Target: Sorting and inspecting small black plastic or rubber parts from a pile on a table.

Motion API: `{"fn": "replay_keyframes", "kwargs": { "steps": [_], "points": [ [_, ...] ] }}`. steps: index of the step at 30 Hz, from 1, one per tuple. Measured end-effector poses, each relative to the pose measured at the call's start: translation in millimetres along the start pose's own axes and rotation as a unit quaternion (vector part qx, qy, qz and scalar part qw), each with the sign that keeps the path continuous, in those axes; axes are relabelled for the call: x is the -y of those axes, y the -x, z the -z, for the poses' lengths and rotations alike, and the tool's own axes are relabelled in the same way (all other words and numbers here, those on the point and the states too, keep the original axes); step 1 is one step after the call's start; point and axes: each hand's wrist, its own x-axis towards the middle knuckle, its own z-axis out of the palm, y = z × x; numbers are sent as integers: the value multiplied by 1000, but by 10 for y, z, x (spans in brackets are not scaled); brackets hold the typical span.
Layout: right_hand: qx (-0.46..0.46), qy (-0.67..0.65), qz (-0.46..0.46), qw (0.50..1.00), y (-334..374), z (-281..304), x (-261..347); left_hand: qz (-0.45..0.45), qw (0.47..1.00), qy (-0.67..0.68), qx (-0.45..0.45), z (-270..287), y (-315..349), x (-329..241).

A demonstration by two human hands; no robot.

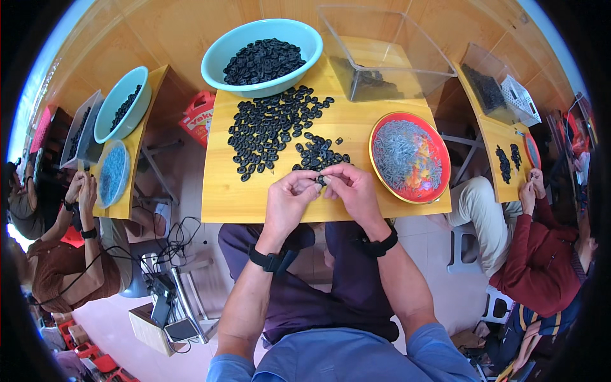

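My left hand (289, 198) and my right hand (354, 192) meet over the table's near edge. Their fingertips are pinched together on a small black oval piece (321, 180), mostly covered by the fingers. Just beyond them lies a small group of black oval pieces (316, 151), each with a slot or hole in it. A larger spread of the same pieces (258, 130) covers the table farther left. To the right of my right hand is a round red tray (377, 170) with a yellow edge, filled with small, thin grey pieces (398, 149).
A light-blue basin (267, 89) heaped with black ovals stands at the back of the wooden table (219, 197). Beside it is a transparent box (407, 83) with dark pieces inside. People sit working at tables on both sides. Cables (175, 245) hang at lower left.
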Motion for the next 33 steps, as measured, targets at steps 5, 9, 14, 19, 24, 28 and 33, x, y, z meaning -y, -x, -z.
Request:
{"fn": "replay_keyframes", "kwargs": {
  "steps": [5, 9, 14, 19, 24, 28, 33],
  "points": [
    [-3, -37, -12, 999, 3, 5, 23, -65, 994, -88, 26, -54, 65, 26],
    [-5, -28, -36, 999, 5, -1, 98, -80, 982, -172, 25, -42, 60, -23],
    [-3, -1, -28, 1000, -6, 20, 56, -165, 955, -247, 1, -127, 63, -172],
    [3, 40, -34, 999, 45, -20, 103, -152, 954, -258, -13, -78, 133, -126],
    [22, 15, -56, 998, 78, 3, 35, -163, 952, -259, -28, -85, 209, -47],
    [25, 16, -64, 997, 40, 12, 88, -171, 952, -253, -36, -95, 197, -92],
    [8, 47, -57, 997, 12, -15, 89, -173, 950, -258, -36, -84, 138, -106]
  ]
}}
